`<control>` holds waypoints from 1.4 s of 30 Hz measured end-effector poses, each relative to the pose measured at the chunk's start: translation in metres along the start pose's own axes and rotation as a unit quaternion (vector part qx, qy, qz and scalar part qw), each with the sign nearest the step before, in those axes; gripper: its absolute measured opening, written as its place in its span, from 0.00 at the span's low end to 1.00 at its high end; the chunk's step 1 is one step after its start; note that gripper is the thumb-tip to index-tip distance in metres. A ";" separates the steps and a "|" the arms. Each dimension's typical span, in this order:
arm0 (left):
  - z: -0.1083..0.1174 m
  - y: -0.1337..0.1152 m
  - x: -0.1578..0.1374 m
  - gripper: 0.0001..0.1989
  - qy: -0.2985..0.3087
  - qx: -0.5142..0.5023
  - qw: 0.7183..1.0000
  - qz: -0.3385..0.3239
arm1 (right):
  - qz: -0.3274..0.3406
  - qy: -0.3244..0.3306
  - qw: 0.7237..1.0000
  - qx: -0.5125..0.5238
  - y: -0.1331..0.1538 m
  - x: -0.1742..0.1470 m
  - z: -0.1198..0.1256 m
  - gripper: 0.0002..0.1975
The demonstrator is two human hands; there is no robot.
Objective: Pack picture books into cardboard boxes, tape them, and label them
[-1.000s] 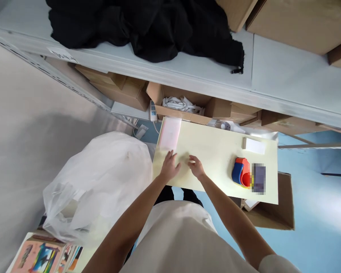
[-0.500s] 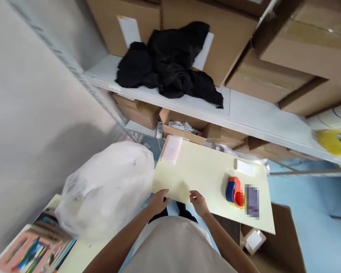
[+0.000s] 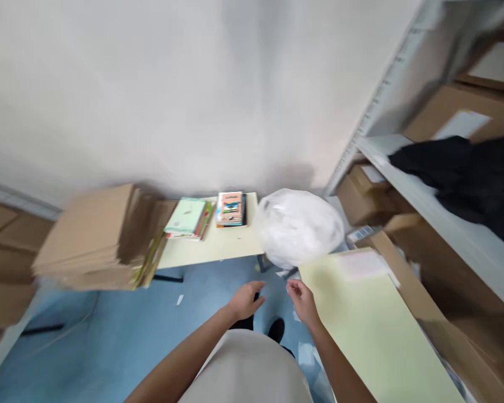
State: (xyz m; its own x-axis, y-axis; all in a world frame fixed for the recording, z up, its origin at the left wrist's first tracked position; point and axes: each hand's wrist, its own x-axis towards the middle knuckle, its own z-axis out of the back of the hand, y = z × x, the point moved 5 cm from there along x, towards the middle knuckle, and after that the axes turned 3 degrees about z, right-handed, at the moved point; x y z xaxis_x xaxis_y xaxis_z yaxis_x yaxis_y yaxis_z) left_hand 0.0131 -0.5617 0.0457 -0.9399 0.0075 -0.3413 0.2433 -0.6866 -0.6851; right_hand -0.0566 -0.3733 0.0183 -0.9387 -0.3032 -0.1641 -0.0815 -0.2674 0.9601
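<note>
My left hand (image 3: 246,301) hangs over the blue floor in front of my body, fingers bent forward and thumb apart, with nothing in it. My right hand (image 3: 303,302) is at the left edge of the pale yellow table (image 3: 373,324), its fingers loosely curled and no object visible in them. Just beyond both hands, a large white plastic bag (image 3: 300,226), full and rounded, stands at the right end of a second table (image 3: 197,254) along the wall. On that table lie a stack of books with a pink cover (image 3: 230,208) and another with a mint-green cover (image 3: 186,215).
Folded cardboard sheets (image 3: 84,235) stand at the left end of the wall table. At right, a metal shelf (image 3: 457,204) bears black cloth (image 3: 457,173) and cartons (image 3: 457,112). A pink-white sheet (image 3: 363,263) lies on the near table. Paper scraps litter the floor.
My view and body have turned left, from the yellow table and shelf toward the wall table. The tape dispenser has left the view; the book stacks now show fully. Both hands remain empty.
</note>
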 end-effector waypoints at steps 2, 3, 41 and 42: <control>0.028 0.032 -0.029 0.22 -0.046 -0.023 0.997 0.048 | 0.029 0.071 0.997 -0.028 0.017 0.008 -0.038 0.16; 0.043 0.049 -0.042 0.22 -0.071 -0.033 0.995 0.068 | 0.045 0.106 0.992 -0.044 0.025 0.012 -0.059 0.16; 0.334 0.403 -0.224 0.19 -0.519 -0.556 0.593 0.265 | 0.537 0.332 0.514 -0.581 0.236 0.033 -0.670 0.21; 0.335 0.403 -0.225 0.17 -0.520 -0.559 0.590 0.263 | 0.551 0.338 0.499 -0.578 0.237 0.031 -0.669 0.20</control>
State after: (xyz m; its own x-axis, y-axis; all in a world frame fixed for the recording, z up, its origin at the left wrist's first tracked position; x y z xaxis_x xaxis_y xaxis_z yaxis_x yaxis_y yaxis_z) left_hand 0.2428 -1.0836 0.0623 -0.1608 -0.8415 -0.5158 0.0261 0.5188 -0.8545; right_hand 0.1195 -1.0581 0.0897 0.1589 -0.9827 -0.0952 0.9728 0.1723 -0.1549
